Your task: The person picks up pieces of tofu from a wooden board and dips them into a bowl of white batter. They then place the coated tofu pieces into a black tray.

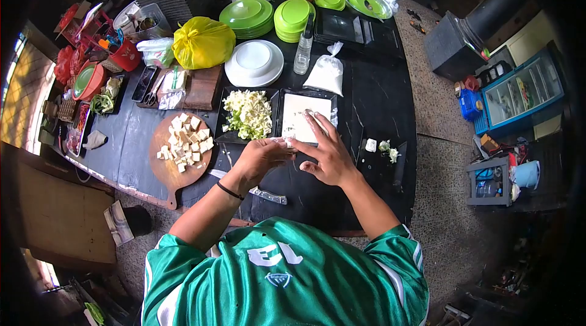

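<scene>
My left hand [261, 156] is curled at the near edge of two black trays, with its fingertips pinched on a small white piece [283, 140]. My right hand [328, 150] lies spread beside it. Its fingers reach over the near rim of the tray of white flour [300, 108] and its thumb points at the white piece. The tray on the left [220, 137] holds chopped pale green cabbage [247, 112]. Left of it, a round wooden board [166, 170] carries several tofu cubes [185, 142].
A knife [264, 192] lies on the black table [378, 100] below my left wrist. Small white and green scraps [381, 146] sit to the right. Behind the trays are white plates [254, 62], a bag of white powder [325, 73], a clear bottle [303, 48], a yellow bag [202, 42] and green plates [247, 16].
</scene>
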Action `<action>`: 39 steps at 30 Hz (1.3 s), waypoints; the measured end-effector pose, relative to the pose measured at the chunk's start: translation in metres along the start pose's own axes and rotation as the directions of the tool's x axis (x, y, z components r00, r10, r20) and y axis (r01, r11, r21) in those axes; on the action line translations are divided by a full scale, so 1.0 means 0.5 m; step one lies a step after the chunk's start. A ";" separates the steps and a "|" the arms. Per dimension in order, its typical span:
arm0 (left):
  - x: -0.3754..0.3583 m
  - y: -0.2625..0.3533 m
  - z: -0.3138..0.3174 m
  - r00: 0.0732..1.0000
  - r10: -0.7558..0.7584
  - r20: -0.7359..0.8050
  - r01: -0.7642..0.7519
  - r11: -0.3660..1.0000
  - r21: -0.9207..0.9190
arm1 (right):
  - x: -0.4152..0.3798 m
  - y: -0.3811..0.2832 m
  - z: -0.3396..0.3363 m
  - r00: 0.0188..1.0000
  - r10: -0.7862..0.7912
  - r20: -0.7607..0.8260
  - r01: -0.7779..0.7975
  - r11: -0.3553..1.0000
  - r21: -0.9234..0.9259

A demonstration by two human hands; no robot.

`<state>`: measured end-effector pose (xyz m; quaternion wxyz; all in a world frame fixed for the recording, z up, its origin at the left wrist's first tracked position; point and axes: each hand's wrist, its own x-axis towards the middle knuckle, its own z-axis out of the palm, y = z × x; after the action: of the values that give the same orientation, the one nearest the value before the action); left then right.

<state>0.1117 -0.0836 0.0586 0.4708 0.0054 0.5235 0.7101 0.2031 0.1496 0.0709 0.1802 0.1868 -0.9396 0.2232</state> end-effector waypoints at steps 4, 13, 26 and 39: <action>-0.008 0.011 0.009 0.997 -0.057 -0.046 0.050 0.990 -0.131 | -0.001 0.000 -0.010 0.999 -0.035 0.015 0.036 0.999 -0.004; -0.011 0.004 0.002 0.998 -0.068 -0.011 0.067 0.995 -0.074 | 0.004 -0.007 -0.017 0.997 -0.075 0.002 0.075 0.996 0.038; -0.009 0.006 0.009 0.990 -0.132 -0.046 0.126 0.985 -0.116 | -0.002 -0.011 -0.029 0.997 -0.039 -0.073 0.049 0.988 0.144; -0.014 0.006 0.010 0.992 -0.124 -0.007 0.122 0.985 -0.124 | 0.009 -0.025 0.010 0.974 0.045 -0.220 -0.024 0.995 0.099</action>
<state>0.1162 -0.0844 0.0666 0.5092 -0.0612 0.4816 0.7106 0.2035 0.1355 0.0729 0.2712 0.1527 -0.9049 0.2904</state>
